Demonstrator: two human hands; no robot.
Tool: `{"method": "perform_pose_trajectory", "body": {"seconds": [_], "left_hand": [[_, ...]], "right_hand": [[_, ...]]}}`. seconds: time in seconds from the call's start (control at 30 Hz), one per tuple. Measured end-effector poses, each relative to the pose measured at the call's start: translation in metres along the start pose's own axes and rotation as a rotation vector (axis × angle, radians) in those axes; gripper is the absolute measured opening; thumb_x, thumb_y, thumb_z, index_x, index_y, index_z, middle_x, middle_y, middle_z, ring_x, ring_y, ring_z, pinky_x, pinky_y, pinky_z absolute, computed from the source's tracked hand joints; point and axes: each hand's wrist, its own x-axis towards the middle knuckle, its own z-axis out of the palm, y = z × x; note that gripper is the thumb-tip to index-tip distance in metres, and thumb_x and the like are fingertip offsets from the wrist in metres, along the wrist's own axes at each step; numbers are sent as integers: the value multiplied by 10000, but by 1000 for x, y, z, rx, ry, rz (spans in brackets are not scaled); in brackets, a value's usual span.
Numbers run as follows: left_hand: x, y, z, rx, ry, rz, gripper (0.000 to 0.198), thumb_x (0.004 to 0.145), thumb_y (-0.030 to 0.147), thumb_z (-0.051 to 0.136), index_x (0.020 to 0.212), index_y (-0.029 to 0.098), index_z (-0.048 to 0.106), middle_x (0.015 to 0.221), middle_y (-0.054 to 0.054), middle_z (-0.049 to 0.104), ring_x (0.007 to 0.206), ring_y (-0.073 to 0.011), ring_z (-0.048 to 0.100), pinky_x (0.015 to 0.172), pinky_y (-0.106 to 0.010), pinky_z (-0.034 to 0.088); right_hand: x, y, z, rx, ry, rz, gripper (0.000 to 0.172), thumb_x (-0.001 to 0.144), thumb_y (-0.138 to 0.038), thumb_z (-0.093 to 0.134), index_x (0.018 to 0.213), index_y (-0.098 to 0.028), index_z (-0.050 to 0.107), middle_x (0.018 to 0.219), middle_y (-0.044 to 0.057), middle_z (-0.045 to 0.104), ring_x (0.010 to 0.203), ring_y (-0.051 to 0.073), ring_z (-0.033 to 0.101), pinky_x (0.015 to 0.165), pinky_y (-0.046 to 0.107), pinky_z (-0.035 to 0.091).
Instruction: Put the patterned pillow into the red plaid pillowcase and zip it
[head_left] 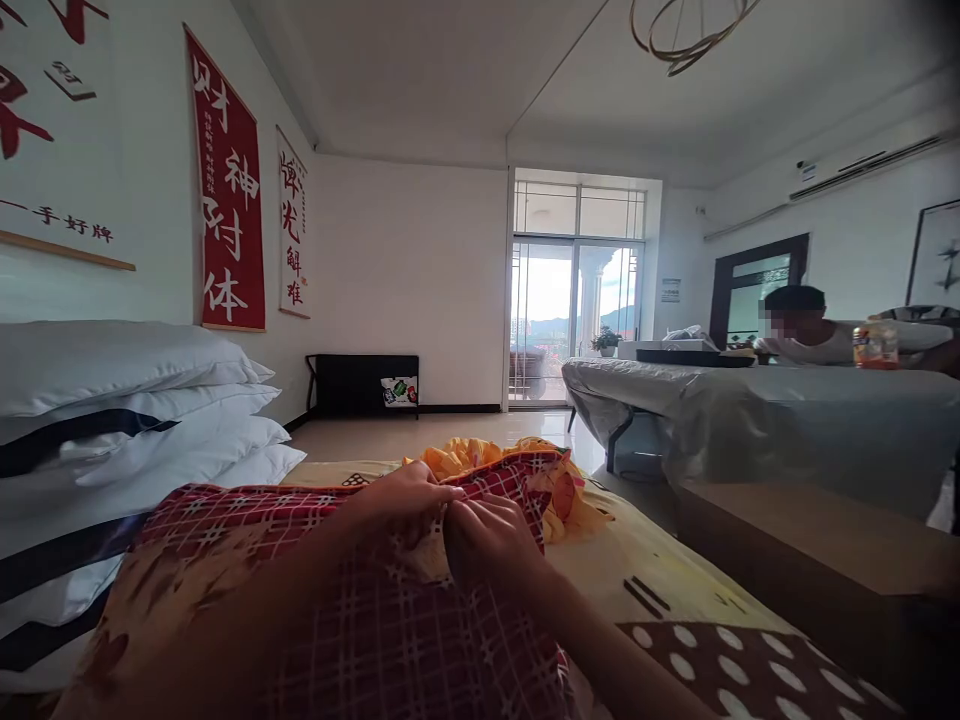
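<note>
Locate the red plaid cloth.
In the head view, the red plaid cloth spans the lower left and centre, right of the stacked pillows, its upper part gripped by the left hand and right hand.

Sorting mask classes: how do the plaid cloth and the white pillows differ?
Color: the plaid cloth shows red with pale lines; the white pillows have dark bands.
Shape: the cloth is thin, creased; the pillows plump, stacked.
Contact: left hand and right hand grip the cloth; neither touches the pillows.
Shared: both look soft.
</note>
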Motion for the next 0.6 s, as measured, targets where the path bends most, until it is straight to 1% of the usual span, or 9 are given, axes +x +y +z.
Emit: {"method": "perform_pose_trajectory", "body": {"seconds": [0.07, 0.1, 0.17, 0.2, 0.27, 0.37, 0.43, 0.5, 0.6], "left_hand": [[-5, 2, -2, -73, -121, 16, 524, 665, 674, 619, 564, 170, 518, 428, 8, 530, 362, -131, 493, 399, -234, 325], [-7, 3, -2, -74, -147, 26, 489, 679, 636, 623, 573, 167, 530, 433, 9, 537, 362, -126, 489, 398, -231, 323], [-12, 4, 0, -64, -148, 28, 385, 719, 528, 599, 592, 169, 547, 432, 11, 538, 356, -121, 468, 407, -235, 323], [-13, 5, 1, -34, -124, 26, 333, 731, 476, 573, 595, 172, 549, 427, 12, 532, 358, -123, 458, 416, -242, 323], [-17, 6, 3, 57, -29, 58, 271, 731, 403, 529, 581, 177, 540, 448, 10, 525, 411, -130, 462, 460, -254, 329], [-22, 9, 8, 129, 113, 156, 272, 715, 393, 507, 556, 173, 522, 537, 8, 515, 552, -136, 473, 546, -263, 323], [-24, 10, 12, 69, 195, 189, 282, 704, 414, 495, 570, 168, 531, 573, 10, 503, 598, -138, 455, 576, -269, 312], [-24, 11, 18, -52, 265, 188, 306, 684, 449, 491, 590, 163, 542, 579, 11, 493, 595, -136, 434, 576, -273, 305], [-24, 11, 26, -234, 303, 145, 358, 644, 521, 524, 620, 164, 543, 576, 16, 481, 571, -132, 414, 561, -274, 306]], "right_hand": [[-2, -4, -7, -71, 43, -124, 222, 948, -94, 393, 849, -119, 590, 629, 7, 614, 537, 107, 549, 590, 248, 396], [-3, -7, -11, -112, 57, -175, 217, 947, -78, 387, 893, -99, 597, 629, 12, 610, 537, 112, 550, 601, 258, 409], [-3, -10, -17, -180, 66, -248, 244, 949, -56, 364, 937, -69, 607, 605, 12, 594, 527, 119, 535, 605, 274, 424], [-2, -12, -20, -200, 66, -269, 265, 951, -51, 348, 941, -63, 613, 594, 11, 587, 521, 121, 524, 596, 279, 424], [0, -13, -24, -211, 57, -291, 297, 956, -52, 331, 935, -58, 627, 586, 12, 586, 515, 121, 507, 565, 283, 414], [3, -11, -28, -194, 35, -292, 303, 961, -61, 331, 943, -45, 633, 596, 18, 593, 520, 121, 504, 546, 288, 405], [4, -9, -30, -171, 26, -259, 290, 967, -74, 339, 966, -44, 627, 601, 15, 596, 523, 119, 509, 551, 286, 408], [7, -8, -31, -138, 38, -207, 250, 968, -96, 375, 965, -75, 624, 594, 1, 598, 511, 113, 509, 550, 279, 406], [11, -12, -30, -36, 116, -30, 153, 939, -123, 476, 888, -143, 619, 629, -10, 641, 536, 103, 556, 582, 255, 428]]}}
